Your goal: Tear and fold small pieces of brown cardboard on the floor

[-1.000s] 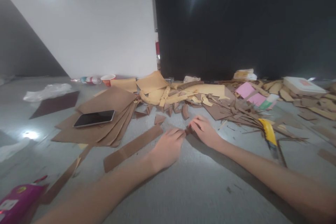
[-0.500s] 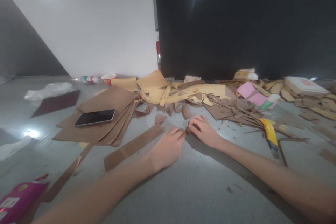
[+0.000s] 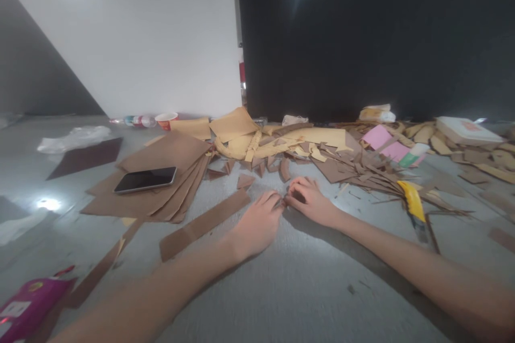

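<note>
My left hand (image 3: 259, 222) and my right hand (image 3: 309, 202) meet over the grey floor, fingertips almost touching. Both are closed in a pinch around a small piece of cardboard (image 3: 278, 203), mostly hidden by the fingers. Beside my left wrist lies a long brown cardboard strip (image 3: 205, 225). Just beyond the hands are a brown triangular scrap (image 3: 244, 181) and a short curved piece (image 3: 285, 170).
A phone (image 3: 145, 180) rests on stacked brown sheets (image 3: 177, 144) at left. A yellow-handled cutter (image 3: 412, 201), a green-and-white tube (image 3: 414, 155) and cardboard scraps (image 3: 362, 171) lie at right. A purple packet (image 3: 32, 305) sits front left. A paper cup (image 3: 166, 121) stands at the back.
My fingers have shifted slightly around the small cardboard piece, and less brown shows between the hands now. The surrounding objects have stayed in place.
</note>
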Tool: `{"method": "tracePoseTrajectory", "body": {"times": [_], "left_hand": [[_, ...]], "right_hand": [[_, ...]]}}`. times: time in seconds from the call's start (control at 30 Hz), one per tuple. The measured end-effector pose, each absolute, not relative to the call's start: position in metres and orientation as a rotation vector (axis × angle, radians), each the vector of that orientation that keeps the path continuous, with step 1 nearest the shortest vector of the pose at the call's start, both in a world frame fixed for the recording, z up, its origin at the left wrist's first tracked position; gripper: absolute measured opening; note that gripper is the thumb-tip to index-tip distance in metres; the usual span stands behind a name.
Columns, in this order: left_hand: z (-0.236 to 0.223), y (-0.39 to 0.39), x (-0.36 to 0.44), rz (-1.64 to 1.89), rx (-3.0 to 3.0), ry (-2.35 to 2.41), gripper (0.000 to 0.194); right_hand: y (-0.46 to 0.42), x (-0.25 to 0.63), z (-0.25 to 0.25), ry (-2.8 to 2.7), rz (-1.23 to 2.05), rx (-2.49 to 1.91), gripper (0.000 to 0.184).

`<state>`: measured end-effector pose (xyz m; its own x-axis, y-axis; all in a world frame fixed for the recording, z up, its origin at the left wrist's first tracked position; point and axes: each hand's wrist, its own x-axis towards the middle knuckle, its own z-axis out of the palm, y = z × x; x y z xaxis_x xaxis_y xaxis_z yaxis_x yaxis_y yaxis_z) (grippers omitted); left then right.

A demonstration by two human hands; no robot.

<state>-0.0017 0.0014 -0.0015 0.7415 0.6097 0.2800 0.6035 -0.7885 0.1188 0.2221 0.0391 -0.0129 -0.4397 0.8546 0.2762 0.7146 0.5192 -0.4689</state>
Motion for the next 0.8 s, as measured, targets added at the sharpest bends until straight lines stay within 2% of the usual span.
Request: {"method": "tracePoseTrajectory", "body": {"times": [0.43,0.67,0.8], "left_hand": [[-0.003,0.002,-0.002,0.478,2.919,0.995,0.037],[-0.003,0.002,-0.003,0.442,2.910,1.016,0.038],[-0.003,0.001,-0.003,0.484,2.905,1.018,0.039]], "right_hand": [[0.044,0.222,-0.021,-2.257,0.348,-1.248,0.011],[0.044,0.224,-0.022,-2.229,0.308,-1.194,0.012],[0.042,0.225,-0.025,-2.287,0.269,-1.068,0.019]]}}
